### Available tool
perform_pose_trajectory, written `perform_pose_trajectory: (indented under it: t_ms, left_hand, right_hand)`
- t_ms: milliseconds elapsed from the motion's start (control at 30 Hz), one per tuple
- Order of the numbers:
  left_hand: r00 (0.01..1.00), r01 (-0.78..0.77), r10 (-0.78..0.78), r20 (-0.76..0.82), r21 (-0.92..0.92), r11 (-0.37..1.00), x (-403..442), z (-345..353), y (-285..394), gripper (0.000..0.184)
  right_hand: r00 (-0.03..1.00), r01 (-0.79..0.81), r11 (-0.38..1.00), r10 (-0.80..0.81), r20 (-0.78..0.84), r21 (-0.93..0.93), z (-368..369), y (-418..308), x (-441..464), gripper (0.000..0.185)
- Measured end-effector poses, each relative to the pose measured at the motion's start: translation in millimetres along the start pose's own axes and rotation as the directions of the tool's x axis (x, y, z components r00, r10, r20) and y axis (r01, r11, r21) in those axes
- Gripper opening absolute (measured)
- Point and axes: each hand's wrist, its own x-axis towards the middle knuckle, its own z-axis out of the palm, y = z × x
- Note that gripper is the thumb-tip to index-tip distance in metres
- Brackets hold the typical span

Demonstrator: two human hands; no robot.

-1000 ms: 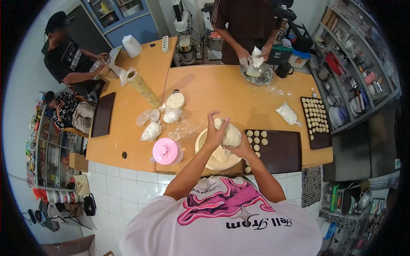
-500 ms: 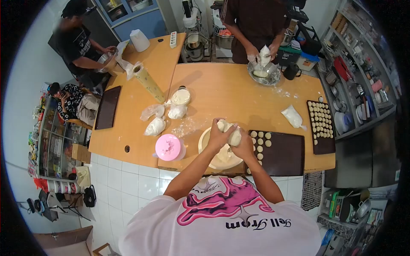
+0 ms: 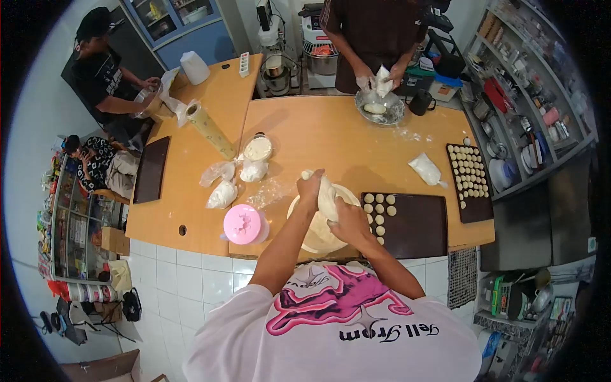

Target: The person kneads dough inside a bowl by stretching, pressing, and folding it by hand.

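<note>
A pale lump of dough (image 3: 326, 199) is stretched between my two hands over a wide cream-coloured bowl (image 3: 296, 207). My left hand (image 3: 310, 189) is closed around its upper left end, and a bit of dough pokes out above the fingers. My right hand (image 3: 348, 221) grips the lower right end. Flour or more dough lies in the bowl below. Just right of the bowl is a dark baking tray (image 3: 414, 226) with several small round dough pieces (image 3: 380, 209) along its left side.
A pink-lidded container (image 3: 245, 224) stands left of the bowl, with flour bags (image 3: 222, 195) behind it. A filled tray (image 3: 470, 181) and a white bag (image 3: 425, 170) lie right. Across the table, a co-worker handles dough over a metal bowl (image 3: 398, 114); another person stands far left.
My hands have moved slightly apart, the left one up and left, the right one down, drawing the dough longer. The whole view has shifted a little.
</note>
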Motion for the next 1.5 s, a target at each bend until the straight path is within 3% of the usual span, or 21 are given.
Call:
perform_pose_trajectory:
  t_ms: [133,233,333,433,533,633,667,700,733,800,833,933,1100,1233,1267,1333,1433,1500]
  left_hand:
    - [0.997,-0.059,0.055,-0.059,-0.064,0.996,21.7,-6.7,-5.7,0.021]
    - [0.999,-0.037,0.036,-0.028,-0.051,0.998,29.8,-15.7,-6.0,0.024]
    - [0.995,0.094,-0.09,0.048,-0.093,0.991,33.0,-23.9,-0.7,0.028]
    - [0.959,0.02,0.033,0.28,-0.184,0.983,40.6,-34.7,1.6,0.032]
    - [0.91,0.077,0.021,0.414,-0.218,0.973,30.9,-32.4,16.9,0.039]
    - [0.883,0.203,-0.027,0.469,-0.329,0.922,5.8,-23.6,33.0,0.05]
    - [0.827,0.244,-0.008,0.563,-0.346,0.906,8.6,-25.3,31.6,0.052]
    - [0.759,0.29,0.013,0.65,-0.355,0.889,12.3,-28.7,28.4,0.054]
    - [0.683,0.336,0.036,0.73,-0.357,0.871,14.5,-30.0,25.9,0.057]
    - [0.67,0.31,0.051,0.74,-0.342,0.887,10.0,-25.0,30.9,0.059]
    - [0.663,0.3,0.055,0.746,-0.333,0.894,6.4,-22.9,31.2,0.06]
    - [0.678,0.307,0.065,0.732,-0.362,0.88,-1.3,-9.4,29.7,0.058]
    - [0.75,0.116,0.132,0.648,-0.325,0.939,8.1,-4.1,15.0,0.055]
    - [0.752,0.041,0.137,0.645,-0.253,0.967,6.1,-7.4,8.9,0.053]
    - [0.714,0.036,0.188,0.675,-0.303,0.952,6.1,-8.7,7.2,0.052]
    - [0.632,0.032,0.292,0.718,-0.401,0.916,6.7,-12.3,3.0,0.05]
    - [0.598,-0.106,0.39,0.7,-0.413,0.905,0.0,-16.6,-1.3,0.047]
    - [0.594,-0.387,0.485,0.642,-0.3,0.872,-16.2,-18.4,-5.6,0.045]
  right_hand:
    - [0.999,0.008,0.999,-0.01,0.053,0.032,-4.0,-10.6,-7.7,0.04]
    - [0.999,0.051,0.994,-0.052,0.006,0.092,-5.4,-16.2,-14.1,0.037]
    - [0.999,0.004,0.945,0.014,-0.052,0.327,0.6,-11.0,-14.3,0.043]
    - [0.995,0.061,0.826,-0.008,-0.096,0.56,17.4,13.4,-9.7,0.048]
    - [0.979,-0.182,0.546,0.181,0.096,0.818,18.6,22.8,-10.2,0.048]
    - [0.969,-0.144,0.132,0.22,0.113,0.981,24.3,26.6,-6.2,0.049]
    - [0.969,-0.084,0.0,0.235,0.081,0.996,23.2,26.3,-3.0,0.052]
    - [0.965,-0.159,-0.089,0.195,0.174,0.983,26.4,36.3,-0.2,0.06]
    - [0.979,-0.163,0.094,0.136,0.15,0.982,36.8,53.2,4.3,0.064]
    - [0.991,-0.126,0.439,0.009,0.136,0.89,60.3,81.9,12.8,0.071]
    - [0.985,-0.162,0.207,-0.028,0.171,0.965,42.1,56.2,8.0,0.082]
    - [0.97,-0.186,0.18,-0.124,0.21,0.966,40.2,34.6,5.7,0.089]
    - [0.96,-0.274,0.279,0.027,0.278,0.92,33.3,34.4,10.6,0.081]
    - [0.979,-0.204,0.304,0.08,0.189,0.931,33.3,38.4,12.8,0.072]
    - [0.985,-0.169,0.318,0.089,0.148,0.933,36.5,41.2,14.4,0.069]
    - [0.974,-0.191,0.19,0.158,0.162,0.963,36.0,43.8,17.6,0.064]
    - [0.932,-0.281,0.053,0.255,0.259,0.958,29.0,41.0,24.6,0.056]
    - [0.889,-0.309,-0.058,0.336,0.31,0.949,29.5,37.6,28.8,0.051]
